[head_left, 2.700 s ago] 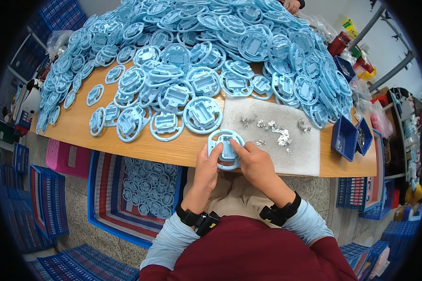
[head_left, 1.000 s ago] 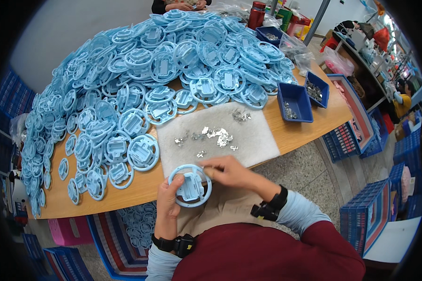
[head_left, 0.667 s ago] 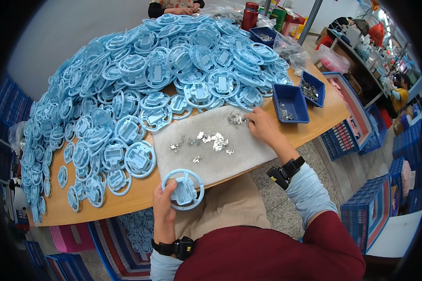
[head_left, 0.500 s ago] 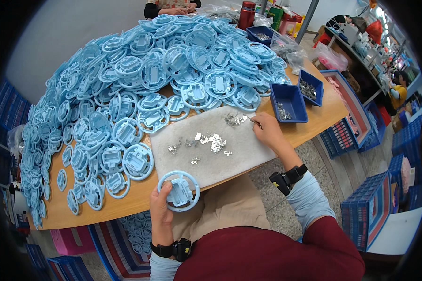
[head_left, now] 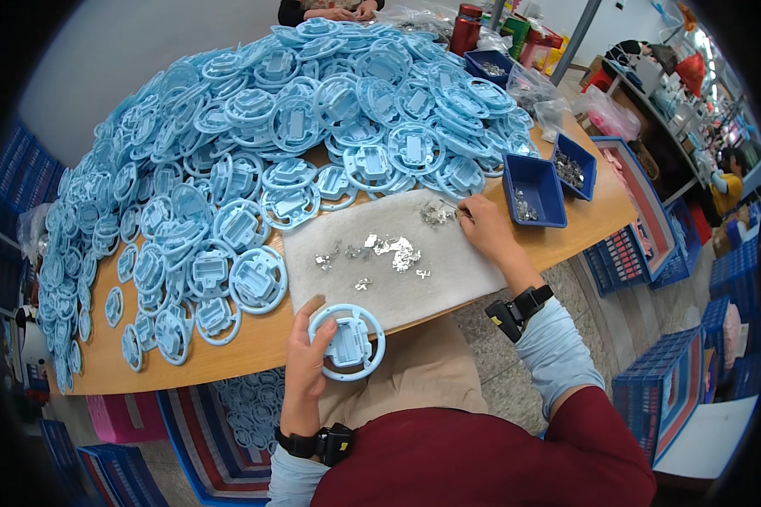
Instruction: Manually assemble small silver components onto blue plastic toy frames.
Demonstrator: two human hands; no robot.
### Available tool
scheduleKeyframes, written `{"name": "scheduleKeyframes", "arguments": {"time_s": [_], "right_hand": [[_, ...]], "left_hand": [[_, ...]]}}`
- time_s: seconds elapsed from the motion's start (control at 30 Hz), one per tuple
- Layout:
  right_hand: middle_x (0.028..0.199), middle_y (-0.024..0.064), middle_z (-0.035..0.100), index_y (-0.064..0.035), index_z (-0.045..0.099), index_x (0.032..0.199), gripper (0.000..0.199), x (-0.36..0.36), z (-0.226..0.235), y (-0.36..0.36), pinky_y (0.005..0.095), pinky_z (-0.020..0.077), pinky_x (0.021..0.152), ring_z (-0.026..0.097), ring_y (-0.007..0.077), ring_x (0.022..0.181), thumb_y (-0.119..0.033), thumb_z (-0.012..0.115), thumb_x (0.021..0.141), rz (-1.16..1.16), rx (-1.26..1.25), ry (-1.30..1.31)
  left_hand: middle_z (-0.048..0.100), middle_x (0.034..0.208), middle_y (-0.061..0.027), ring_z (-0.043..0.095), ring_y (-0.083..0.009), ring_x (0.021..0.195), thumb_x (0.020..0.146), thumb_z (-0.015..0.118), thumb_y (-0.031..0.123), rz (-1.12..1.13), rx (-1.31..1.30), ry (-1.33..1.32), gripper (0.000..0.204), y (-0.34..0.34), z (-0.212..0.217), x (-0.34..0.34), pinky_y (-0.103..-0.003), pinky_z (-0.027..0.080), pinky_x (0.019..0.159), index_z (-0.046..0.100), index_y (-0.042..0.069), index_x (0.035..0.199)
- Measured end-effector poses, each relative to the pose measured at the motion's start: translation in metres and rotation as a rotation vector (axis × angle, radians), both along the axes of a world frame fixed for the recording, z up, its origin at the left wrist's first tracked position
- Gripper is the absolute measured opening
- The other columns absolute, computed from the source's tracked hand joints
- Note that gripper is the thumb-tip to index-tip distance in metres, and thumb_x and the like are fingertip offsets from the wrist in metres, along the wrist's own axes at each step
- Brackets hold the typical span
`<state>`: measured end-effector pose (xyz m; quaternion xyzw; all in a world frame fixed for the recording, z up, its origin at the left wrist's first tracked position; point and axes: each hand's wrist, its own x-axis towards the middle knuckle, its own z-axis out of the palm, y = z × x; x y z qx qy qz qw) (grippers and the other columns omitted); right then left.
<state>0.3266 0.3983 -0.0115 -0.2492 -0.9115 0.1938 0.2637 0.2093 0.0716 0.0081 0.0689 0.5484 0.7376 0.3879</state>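
My left hand (head_left: 303,359) holds a light blue plastic toy steering wheel (head_left: 347,378) at its left rim, over my lap by the table's front edge. The thumb lies over the rim. Its open, boxy middle part faces up. At the far right of a white felt mat (head_left: 330,291), my right hand (head_left: 488,226) has its fingertips pinched together beside a small heap of metal pieces (head_left: 435,213). Whatever sits between those fingertips is too small to make out. More shiny metal plates (head_left: 397,252) lie scattered across the mat's middle.
A large pile of blue steering wheels (head_left: 296,118) covers the table's back and left. Two blue bins (head_left: 534,190) (head_left: 574,166) with metal bits stand right of the mat. Crates (head_left: 659,380) stand on the floor at right. Across the table are another person's hands (head_left: 338,13).
The view has shifted a little. My left hand has moved slightly right with the steering wheel, its index finger lifting from the rim. My right hand stays by the metal heap, fingertips still pinched.
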Motion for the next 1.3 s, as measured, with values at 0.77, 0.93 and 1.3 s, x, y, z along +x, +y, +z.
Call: {"name": "scheduleKeyframes", "arguments": {"time_s": [0.77, 0.93, 1.3], "right_hand": [[0.069, 0.0011, 0.055, -0.0017, 0.065, 0.083, 0.014, -0.037, 0.055, -0.160, 0.0194, 0.0337, 0.047, 0.044, 0.0045, 0.052, -0.006, 0.066, 0.070, 0.524, -0.837, -0.006], [0.074, 0.0015, 0.055, -0.0026, 0.065, 0.082, 0.014, -0.034, 0.051, -0.167, 0.0203, 0.0338, 0.046, 0.044, 0.0050, 0.052, -0.005, 0.067, 0.069, 0.574, -0.657, 0.117], [0.076, 0.0031, 0.055, -0.0033, 0.065, 0.083, 0.016, -0.035, 0.046, -0.171, 0.0218, 0.0361, 0.045, 0.046, 0.0081, 0.052, -0.003, 0.066, 0.066, 0.636, -0.481, 0.155]], "left_hand": [[0.059, 0.079, -0.0014, 0.051, -0.0058, 0.073, 0.087, 0.057, 0.013, -0.057, -0.143, 0.526, 0.020, 0.007, -0.002, 0.008, -0.020, 0.042, 0.064, 0.062, -0.003, 0.097], [0.060, 0.091, -0.0046, 0.054, -0.0064, 0.080, 0.088, 0.056, 0.013, 0.074, -0.011, 0.184, 0.027, 0.008, 0.002, 0.003, -0.020, 0.044, 0.069, 0.055, -0.004, 0.109], [0.060, 0.097, -0.0072, 0.055, -0.0077, 0.084, 0.088, 0.056, 0.013, 0.049, 0.014, 0.137, 0.032, 0.007, -0.002, 0.001, -0.020, 0.045, 0.072, 0.050, -0.005, 0.114]]}}
